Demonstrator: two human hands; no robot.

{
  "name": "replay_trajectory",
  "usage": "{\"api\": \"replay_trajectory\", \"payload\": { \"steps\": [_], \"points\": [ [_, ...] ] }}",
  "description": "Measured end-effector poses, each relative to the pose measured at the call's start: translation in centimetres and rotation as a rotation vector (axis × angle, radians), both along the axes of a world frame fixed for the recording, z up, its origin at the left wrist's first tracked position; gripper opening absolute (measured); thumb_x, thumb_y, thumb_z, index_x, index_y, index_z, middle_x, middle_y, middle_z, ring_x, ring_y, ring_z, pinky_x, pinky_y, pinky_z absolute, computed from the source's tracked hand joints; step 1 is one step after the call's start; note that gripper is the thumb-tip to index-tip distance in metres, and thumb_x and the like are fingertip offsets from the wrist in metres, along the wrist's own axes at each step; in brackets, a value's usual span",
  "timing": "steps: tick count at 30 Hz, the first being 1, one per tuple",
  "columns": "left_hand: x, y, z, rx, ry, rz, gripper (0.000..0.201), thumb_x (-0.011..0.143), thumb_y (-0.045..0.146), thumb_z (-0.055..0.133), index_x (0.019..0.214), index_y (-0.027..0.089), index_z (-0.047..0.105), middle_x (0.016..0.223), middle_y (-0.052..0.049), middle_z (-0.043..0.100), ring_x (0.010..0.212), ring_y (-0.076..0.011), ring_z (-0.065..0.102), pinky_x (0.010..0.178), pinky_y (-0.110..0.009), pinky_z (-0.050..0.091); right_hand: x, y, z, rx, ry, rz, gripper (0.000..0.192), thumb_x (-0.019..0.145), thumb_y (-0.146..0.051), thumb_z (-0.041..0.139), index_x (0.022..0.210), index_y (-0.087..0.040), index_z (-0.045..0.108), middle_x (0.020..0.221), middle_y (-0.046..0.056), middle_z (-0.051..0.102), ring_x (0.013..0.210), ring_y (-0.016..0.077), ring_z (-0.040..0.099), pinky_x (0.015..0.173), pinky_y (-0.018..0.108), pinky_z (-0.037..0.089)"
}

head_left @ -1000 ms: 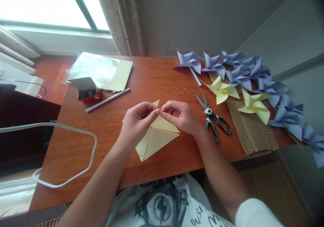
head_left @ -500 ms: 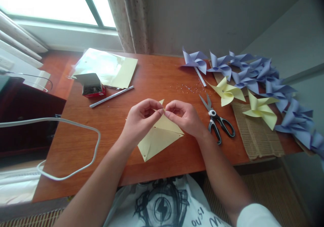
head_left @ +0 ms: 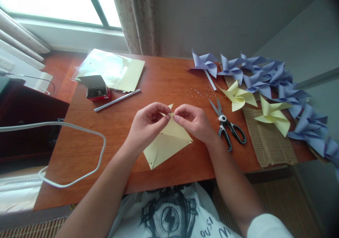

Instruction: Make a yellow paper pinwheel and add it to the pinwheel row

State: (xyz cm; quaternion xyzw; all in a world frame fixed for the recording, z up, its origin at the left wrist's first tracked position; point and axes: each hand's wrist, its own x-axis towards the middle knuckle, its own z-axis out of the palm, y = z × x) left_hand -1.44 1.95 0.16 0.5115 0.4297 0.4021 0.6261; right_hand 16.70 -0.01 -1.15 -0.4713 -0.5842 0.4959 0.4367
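My fingers [head_left: 166, 116] of both hands pinch together at the folded corners of the yellow paper [head_left: 165, 144]; my left hand [head_left: 147, 125] and right hand [head_left: 194, 122] meet thumb to thumb above it; the sheet lies on the desk [head_left: 164, 82] just before me, its lower point toward my chest; scissors [head_left: 226, 123] lie just right of my right hand; beyond them yellow pinwheels [head_left: 238, 96] and purple pinwheels [head_left: 265, 77]; to the left a pen [head_left: 117, 100] and a small box [head_left: 96, 88].
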Motion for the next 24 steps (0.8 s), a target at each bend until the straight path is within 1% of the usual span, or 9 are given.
{"api": "replay_trajectory", "payload": {
  "steps": [4, 9, 14, 18, 21, 24],
  "points": [
    [-0.04, 0.02, 0.03, -0.009, -0.026, 0.002, 0.019, 0.076, 0.028, 0.081, 0.086, 0.016, 0.070, 0.082, -0.003, 0.069, 0.071, -0.0133, 0.060, 0.062, -0.023, 0.046, -0.01, 0.09, 0.00, -0.006, -0.021, -0.002, 0.011, 0.091, -0.031, 0.066, 0.085, -0.022, 0.065, 0.081, 0.000, 0.065, 0.074, 0.0152, 0.060, 0.070, 0.029, 0.049],
    [-0.04, -0.02, 0.25, -0.016, -0.002, 0.003, 0.024, 0.074, 0.034, 0.083, 0.081, 0.016, 0.069, 0.074, -0.002, 0.064, 0.066, -0.0125, 0.054, 0.057, -0.022, 0.040, -0.06, 0.11, 0.05, 0.005, -0.079, -0.002, 0.012, 0.090, -0.033, 0.066, 0.084, -0.022, 0.065, 0.081, 0.000, 0.066, 0.075, 0.0160, 0.061, 0.071, 0.029, 0.051],
    [-0.07, 0.01, 0.13, 0.001, 0.057, -0.028, 0.030, 0.080, 0.044, 0.078, 0.080, 0.017, 0.066, 0.069, 0.000, 0.058, 0.061, -0.0116, 0.048, 0.055, -0.023, 0.036, -0.09, 0.03, 0.17, 0.015, -0.117, 0.011, 0.012, 0.090, -0.031, 0.066, 0.084, -0.022, 0.066, 0.082, 0.001, 0.067, 0.076, 0.0163, 0.062, 0.071, 0.029, 0.051],
    [-0.09, 0.05, -0.12, 0.009, 0.065, -0.060, 0.028, 0.083, 0.043, 0.076, 0.082, 0.017, 0.065, 0.068, 0.001, 0.054, 0.060, -0.0112, 0.044, 0.053, -0.024, 0.034, -0.08, 0.00, 0.26, 0.019, -0.118, 0.027, 0.011, 0.091, -0.030, 0.065, 0.084, -0.022, 0.065, 0.082, 0.001, 0.067, 0.075, 0.0160, 0.062, 0.071, 0.029, 0.051],
    [-0.09, 0.05, -0.12, 0.007, 0.059, -0.043, 0.025, 0.085, 0.041, 0.074, 0.083, 0.017, 0.066, 0.068, 0.001, 0.054, 0.060, -0.0114, 0.045, 0.054, -0.024, 0.035, -0.03, 0.01, 0.28, 0.025, -0.098, 0.025, 0.010, 0.091, -0.028, 0.065, 0.084, -0.021, 0.064, 0.082, 0.000, 0.066, 0.074, 0.0152, 0.061, 0.071, 0.028, 0.050],
    [-0.24, 0.13, -0.01, 0.053, 0.097, 0.025, 0.023, 0.088, 0.040, 0.069, 0.085, 0.017, 0.067, 0.071, -0.001, 0.059, 0.064, -0.0131, 0.051, 0.058, -0.025, 0.040, 0.07, 0.04, 0.29, 0.017, -0.094, 0.009, 0.008, 0.090, -0.027, 0.066, 0.084, -0.022, 0.064, 0.082, 0.000, 0.065, 0.074, 0.0149, 0.060, 0.071, 0.028, 0.049]
  ]
}}
